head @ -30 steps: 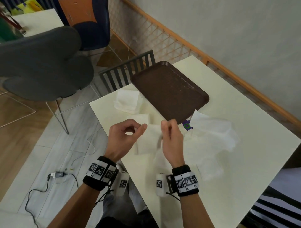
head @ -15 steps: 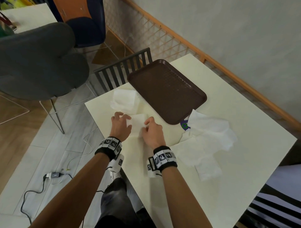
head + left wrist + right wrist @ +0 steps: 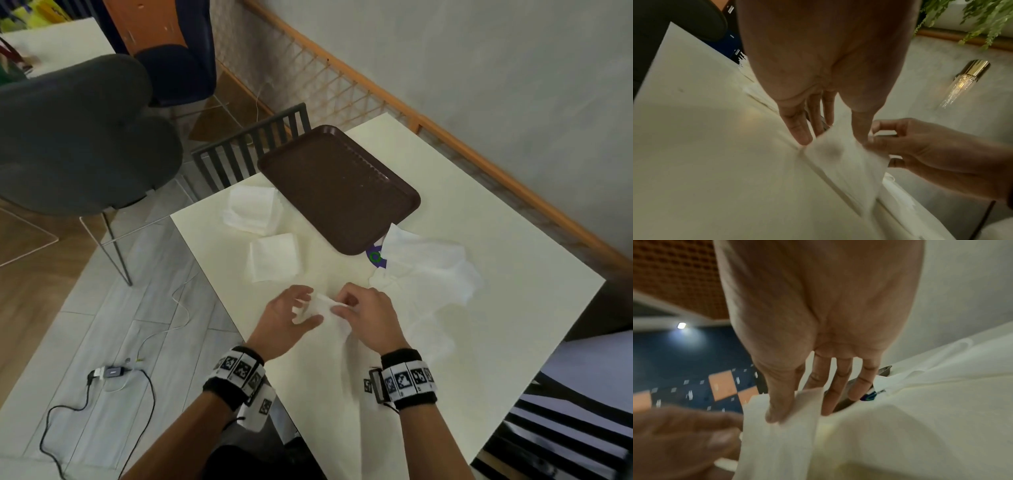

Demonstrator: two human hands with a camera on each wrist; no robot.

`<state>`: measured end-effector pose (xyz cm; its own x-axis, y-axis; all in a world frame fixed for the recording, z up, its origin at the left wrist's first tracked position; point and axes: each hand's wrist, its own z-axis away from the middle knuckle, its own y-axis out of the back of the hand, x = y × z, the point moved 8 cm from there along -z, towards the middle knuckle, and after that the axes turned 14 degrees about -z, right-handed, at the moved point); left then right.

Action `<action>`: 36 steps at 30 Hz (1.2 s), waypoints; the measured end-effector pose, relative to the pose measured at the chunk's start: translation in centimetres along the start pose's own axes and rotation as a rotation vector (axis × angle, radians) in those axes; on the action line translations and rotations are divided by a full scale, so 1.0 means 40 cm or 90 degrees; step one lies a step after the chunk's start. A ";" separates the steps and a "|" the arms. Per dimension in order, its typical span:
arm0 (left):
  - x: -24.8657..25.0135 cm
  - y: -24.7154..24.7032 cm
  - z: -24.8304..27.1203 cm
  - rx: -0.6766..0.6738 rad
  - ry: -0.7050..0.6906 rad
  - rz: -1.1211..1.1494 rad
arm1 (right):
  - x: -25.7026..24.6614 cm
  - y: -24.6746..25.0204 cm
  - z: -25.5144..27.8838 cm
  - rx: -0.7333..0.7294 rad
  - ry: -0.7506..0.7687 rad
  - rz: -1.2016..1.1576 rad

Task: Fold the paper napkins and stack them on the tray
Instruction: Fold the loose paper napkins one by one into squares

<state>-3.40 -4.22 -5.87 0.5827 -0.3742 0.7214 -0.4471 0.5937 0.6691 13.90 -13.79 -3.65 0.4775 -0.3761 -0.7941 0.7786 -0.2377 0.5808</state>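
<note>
A brown tray [image 3: 339, 185] lies bare at the far side of the cream table [image 3: 479, 359]. Left of it sit a stack of folded white napkins [image 3: 251, 212] and one folded napkin [image 3: 274, 257]. Near the table's front, my right hand [image 3: 342, 306] pinches the top edge of an unfolded napkin [image 3: 337, 325] between thumb and forefinger, and the sheet hangs down from it. My left hand [image 3: 305, 306] has straight, spread fingers [image 3: 799, 134] touching the napkin's [image 3: 840, 155] left edge, without a closed grip.
A loose pile of unfolded napkins [image 3: 428, 274] lies right of my hands, with a purple and green wrapper [image 3: 376, 257] at the tray's near corner. A slatted chair back [image 3: 250, 147] and a grey chair [image 3: 78, 137] stand off the table's far left.
Both hands laid the folded napkin down left of the tray, pressed it, then drew back toward me. My right hand now holds a fresh unfolded napkin.
</note>
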 end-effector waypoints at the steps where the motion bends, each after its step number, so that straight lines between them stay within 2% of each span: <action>1: 0.008 -0.006 0.002 -0.013 0.010 0.040 | -0.014 0.018 0.009 0.025 0.024 -0.057; 5: 0.039 0.017 0.007 0.009 0.048 0.201 | -0.059 0.097 0.046 0.153 0.046 -0.253; 8: 0.056 0.063 0.011 0.095 0.062 0.281 | -0.066 0.096 0.052 0.160 0.011 -0.331; 12: 0.028 0.150 -0.006 0.234 0.089 0.199 | -0.092 0.056 0.031 0.193 0.003 -0.345; 16: -0.003 0.227 -0.048 0.311 0.055 0.082 | -0.143 -0.023 -0.072 0.212 0.050 -0.282; 19: -0.053 0.257 -0.097 0.325 0.075 -0.014 | -0.175 -0.094 -0.171 0.186 0.049 -0.246; 22: -0.131 0.240 -0.141 0.268 0.142 -0.120 | -0.165 -0.177 -0.244 0.124 -0.008 -0.189; 24: -0.172 0.213 -0.159 0.222 0.164 -0.138 | -0.153 -0.219 -0.261 0.091 -0.043 -0.145; 27: -0.183 0.203 -0.169 0.201 0.165 -0.145 | -0.149 -0.239 -0.258 0.065 -0.065 -0.117; 29: -0.176 0.201 -0.169 0.190 0.155 -0.172 | -0.153 -0.223 -0.248 0.055 -0.054 -0.092; 32: -0.152 0.205 -0.143 0.230 0.105 -0.255 | -0.151 -0.155 -0.213 0.030 -0.026 -0.009; 34: -0.125 0.208 -0.107 0.256 0.071 -0.249 | -0.129 -0.084 -0.177 -0.012 -0.006 0.074; 36: -0.105 0.195 -0.067 0.244 0.046 -0.209 | -0.075 -0.012 -0.125 -0.088 -0.002 0.162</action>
<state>-7.53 3.90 -4.16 0.7737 -0.4385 0.4572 -0.4418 0.1437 0.8855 14.11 -8.07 -2.43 0.6639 -0.4112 -0.6247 0.6817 -0.0106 0.7315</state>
